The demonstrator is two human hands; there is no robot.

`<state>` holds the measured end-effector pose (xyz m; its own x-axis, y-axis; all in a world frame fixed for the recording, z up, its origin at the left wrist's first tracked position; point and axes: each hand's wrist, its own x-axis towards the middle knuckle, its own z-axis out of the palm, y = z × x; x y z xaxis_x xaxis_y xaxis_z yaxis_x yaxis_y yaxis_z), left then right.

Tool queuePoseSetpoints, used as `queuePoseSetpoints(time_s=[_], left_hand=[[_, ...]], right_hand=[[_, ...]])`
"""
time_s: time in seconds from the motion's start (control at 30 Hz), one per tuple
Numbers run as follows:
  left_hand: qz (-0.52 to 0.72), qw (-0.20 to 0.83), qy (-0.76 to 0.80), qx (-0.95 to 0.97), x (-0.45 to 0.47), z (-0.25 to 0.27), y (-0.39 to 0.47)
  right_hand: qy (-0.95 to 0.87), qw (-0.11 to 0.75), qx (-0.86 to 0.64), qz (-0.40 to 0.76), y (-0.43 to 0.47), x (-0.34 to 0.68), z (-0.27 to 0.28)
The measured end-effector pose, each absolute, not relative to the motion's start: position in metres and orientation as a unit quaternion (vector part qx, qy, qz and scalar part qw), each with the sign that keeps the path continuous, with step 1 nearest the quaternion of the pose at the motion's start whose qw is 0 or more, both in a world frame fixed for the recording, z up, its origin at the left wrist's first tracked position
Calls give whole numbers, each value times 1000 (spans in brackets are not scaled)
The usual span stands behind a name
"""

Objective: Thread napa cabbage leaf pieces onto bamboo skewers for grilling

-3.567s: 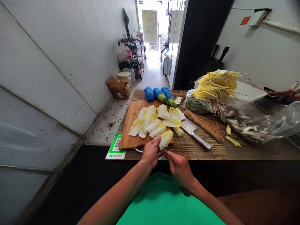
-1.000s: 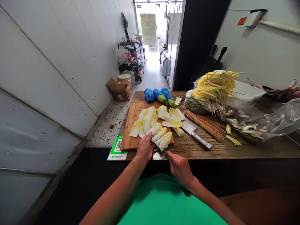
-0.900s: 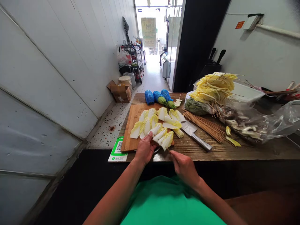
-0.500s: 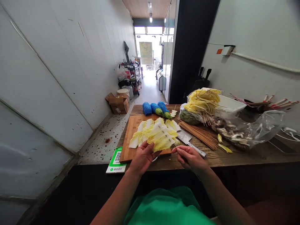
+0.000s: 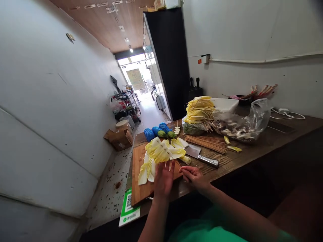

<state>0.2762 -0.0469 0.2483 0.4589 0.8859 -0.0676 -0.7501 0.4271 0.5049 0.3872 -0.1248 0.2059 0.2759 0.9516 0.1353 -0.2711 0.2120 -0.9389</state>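
In the head view, my right hand (image 5: 193, 177) pinches the lower end of a thin bamboo skewer (image 5: 178, 163). Threaded on that skewer are several yellow-white napa cabbage leaves (image 5: 158, 150), held above the cutting board. Just below them is my left hand (image 5: 164, 178), palm up with fingers stretched out; whether its fingertips touch the leaves I cannot tell. Loose cabbage leaves (image 5: 143, 173) lie on the wooden cutting board (image 5: 139, 193). A cleaver (image 5: 207, 160) rests on the table right of the board, near a cabbage stump (image 5: 186, 159).
Bamboo skewers (image 5: 208, 144) lie in a bundle behind the cleaver. Beyond are a pile of skewered cabbage (image 5: 199, 111), a clear bag of mushrooms (image 5: 237, 129), a white tray (image 5: 225, 105) and net-wrapped squashes (image 5: 157, 131). A green QR-code sign (image 5: 130, 215) sits at the table's left corner.
The view has turned and tilted to the right. My left hand has let go of the skewered leaves and opened beneath them. My right hand still grips the skewer.
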Motion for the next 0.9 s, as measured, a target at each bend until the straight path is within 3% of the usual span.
queuePoseSetpoints(time_s=[0.2, 0.53, 0.9], left_hand=[[451, 841, 256, 153, 312, 257, -35], [447, 829, 238, 237, 332, 258, -25], [366, 845, 322, 222, 334, 252, -24]], right_hand=[[-321, 717, -370, 496, -119, 369, 192], [-332, 703, -379, 502, -112, 374, 186], [-395, 682, -510, 343, -109, 393, 191]])
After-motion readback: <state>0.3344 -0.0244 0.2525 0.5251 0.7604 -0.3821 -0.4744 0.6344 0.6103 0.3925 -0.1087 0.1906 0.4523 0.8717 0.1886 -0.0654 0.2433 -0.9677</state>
